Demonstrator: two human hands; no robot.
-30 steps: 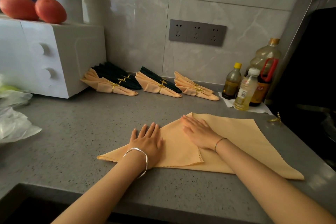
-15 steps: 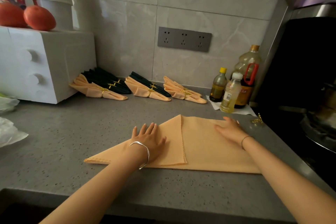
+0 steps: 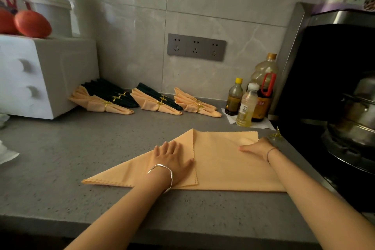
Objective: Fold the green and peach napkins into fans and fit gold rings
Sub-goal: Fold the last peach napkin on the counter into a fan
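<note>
**Both hands flat on a half-folded peach napkin**

Presses the left hand [image 3: 174,160] palm down, fingers straight and spread, on the left flap of the large peach scallop-edged cloth napkin [image 3: 223,160]. Lays the right hand [image 3: 256,147] flat on the napkin's far right corner, fingers straight, gripping nothing. Has the napkin spread on the grey speckled stone bench [image 3: 81,148], toward the near edge, with the left flap folded over the middle. Wears a silver bangle [image 3: 162,174] on the left wrist. Shows a small gold ring [image 3: 276,134] on the bench just beside the right hand, to its far right. Shows three ringed groups of peach and dark green fan-folded napkins [image 3: 156,101] along the far wall, between a white boxy appliance [image 3: 40,75] on the left and three oil bottles [image 3: 248,105] on the right.
</note>
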